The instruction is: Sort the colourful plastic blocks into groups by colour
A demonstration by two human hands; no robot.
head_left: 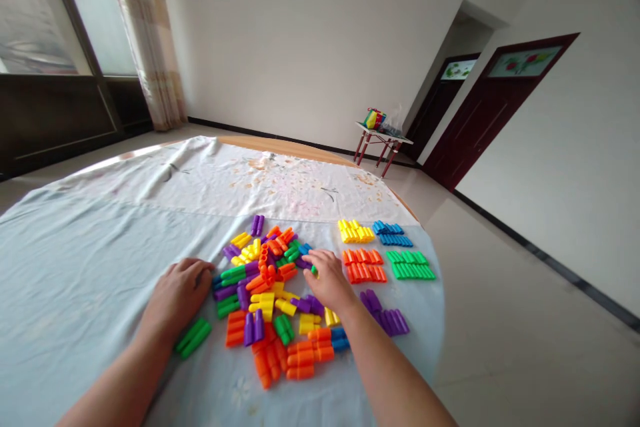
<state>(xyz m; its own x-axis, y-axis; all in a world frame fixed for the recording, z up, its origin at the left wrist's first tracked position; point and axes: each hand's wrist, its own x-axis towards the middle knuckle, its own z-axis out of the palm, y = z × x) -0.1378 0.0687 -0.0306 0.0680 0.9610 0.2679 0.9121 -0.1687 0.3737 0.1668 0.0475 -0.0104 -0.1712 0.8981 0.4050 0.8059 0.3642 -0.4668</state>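
Note:
A loose pile of bullet-shaped plastic blocks in orange, yellow, purple, green and blue (267,307) lies between my hands. My left hand (184,290) rests on the cloth at the pile's left edge, fingers loosely bent and not gripping; its fingertips come close to a blue and green block there. Beside that wrist lies a separate green block (193,337). Over the pile's right side, my right hand (327,277) has its fingers curled in a pinch, with a bit of a green block (314,269) showing between thumb and fingers; the rest of that block is hidden.
Sorted groups stand at the right: yellow (355,231), blue (393,234), orange (365,266), green (411,265) and purple (385,313). A pale cloth (110,233) covers the round table. Near the far wall, a small table (383,135) holds bags.

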